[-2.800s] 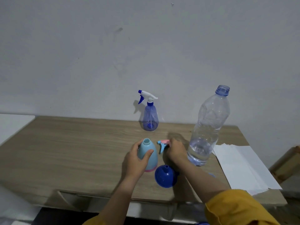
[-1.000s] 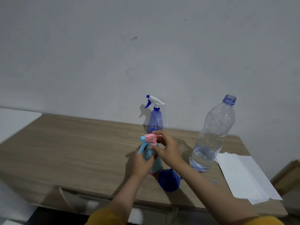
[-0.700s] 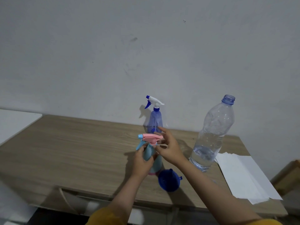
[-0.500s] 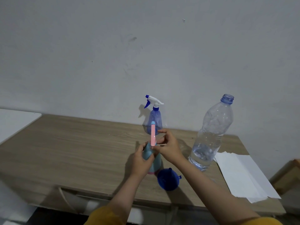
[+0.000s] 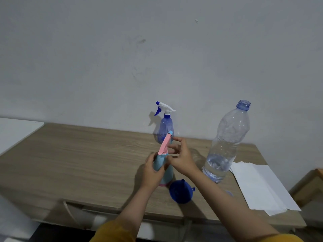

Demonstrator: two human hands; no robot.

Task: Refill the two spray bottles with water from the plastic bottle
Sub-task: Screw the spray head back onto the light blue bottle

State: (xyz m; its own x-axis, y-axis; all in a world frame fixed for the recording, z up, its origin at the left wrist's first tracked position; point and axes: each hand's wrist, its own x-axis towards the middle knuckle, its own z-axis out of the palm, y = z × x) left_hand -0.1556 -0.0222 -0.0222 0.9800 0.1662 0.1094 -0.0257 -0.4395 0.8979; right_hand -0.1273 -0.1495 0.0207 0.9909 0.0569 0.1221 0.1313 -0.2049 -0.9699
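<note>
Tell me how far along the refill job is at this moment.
Done, apparently: the purple spray bottle stands capped by the wall, the uncapped plastic bottle is mostly empty, and the blue funnel lies on the table. In hand: the left hand grips the light blue spray bottle while the right hand turns its pink trigger head on. Left: finishing that tightening; fill levels are unclear.
</note>
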